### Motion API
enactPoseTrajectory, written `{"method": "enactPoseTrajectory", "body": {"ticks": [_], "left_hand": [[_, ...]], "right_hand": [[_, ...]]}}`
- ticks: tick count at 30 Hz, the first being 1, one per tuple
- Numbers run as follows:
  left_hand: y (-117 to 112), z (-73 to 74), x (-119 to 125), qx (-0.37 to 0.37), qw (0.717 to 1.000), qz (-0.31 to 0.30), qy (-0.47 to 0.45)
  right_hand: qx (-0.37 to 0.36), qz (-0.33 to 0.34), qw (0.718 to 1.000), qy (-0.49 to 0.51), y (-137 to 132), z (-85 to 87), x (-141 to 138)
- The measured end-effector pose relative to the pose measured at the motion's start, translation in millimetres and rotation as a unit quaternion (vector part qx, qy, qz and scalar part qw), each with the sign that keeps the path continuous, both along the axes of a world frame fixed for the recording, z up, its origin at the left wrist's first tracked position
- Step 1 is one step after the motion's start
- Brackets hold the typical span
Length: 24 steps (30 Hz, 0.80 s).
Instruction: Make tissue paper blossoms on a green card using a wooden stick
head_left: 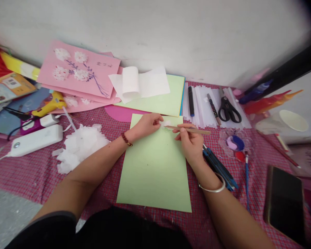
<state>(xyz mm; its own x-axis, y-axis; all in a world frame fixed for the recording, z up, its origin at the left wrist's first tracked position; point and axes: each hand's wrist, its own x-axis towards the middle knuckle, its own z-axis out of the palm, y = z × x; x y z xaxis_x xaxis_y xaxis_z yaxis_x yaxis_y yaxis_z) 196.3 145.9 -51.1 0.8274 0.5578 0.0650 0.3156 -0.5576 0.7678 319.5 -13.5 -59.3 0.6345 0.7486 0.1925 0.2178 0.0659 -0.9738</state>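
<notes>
Pale-green paper (pixel 155 180) lies smooth and flat before the worker; to its left, a crumpled white heap (pixel 79 145), thin as tissue. The right hand (pixel 190 140) pinches a wood-toned stick (pixel 200 131), its tip at a small white tuft (pixel 167 122) near the paper's far edge. The left hand (pixel 147 125) curls its fingertips beside the tuft; from here I cannot tell whether they grip it. Best practice, I judge: light touch, low stick, since such stuff likely tears. Beyond: a soft white roll (pixel 131 81); a pink card (pixel 102 73) with frilly, raised blossoms (pixel 61 73).
</notes>
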Motion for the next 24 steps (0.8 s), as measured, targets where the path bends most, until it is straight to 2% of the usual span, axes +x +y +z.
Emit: {"method": "enactPoseTrajectory", "body": {"ticks": [7,11,14,17,20,22,24], "left_hand": [[1,-4.8,1,-0.028,0.999,-0.002,-0.025],[1,2.1,0,-0.085,0.991,0.068,-0.082],[4,14.2,-4,-0.125,0.975,0.136,-0.126],[8,37.6,-12,-0.1,0.964,0.16,-0.188],[16,74.1,-20,-0.022,0.952,0.153,-0.265],[24,102.2,-24,0.025,0.944,0.141,-0.299],[33,128.7,-28,0.059,0.943,0.126,-0.302]], "right_hand": [[-0.045,0.03,0.995,-0.087,2,-1.8,2],[-0.06,0.042,0.99,-0.122,1,-4.1,4],[-0.068,0.055,0.987,-0.132,0,-7.2,5],[-0.073,0.067,0.984,-0.146,-1,-8.0,3],[-0.065,0.065,0.984,-0.153,-1,-6.3,0],[-0.042,0.044,0.992,-0.108,0,-5.4,0],[-0.011,0.013,1.0,-0.022,0,-5.6,3]]}}
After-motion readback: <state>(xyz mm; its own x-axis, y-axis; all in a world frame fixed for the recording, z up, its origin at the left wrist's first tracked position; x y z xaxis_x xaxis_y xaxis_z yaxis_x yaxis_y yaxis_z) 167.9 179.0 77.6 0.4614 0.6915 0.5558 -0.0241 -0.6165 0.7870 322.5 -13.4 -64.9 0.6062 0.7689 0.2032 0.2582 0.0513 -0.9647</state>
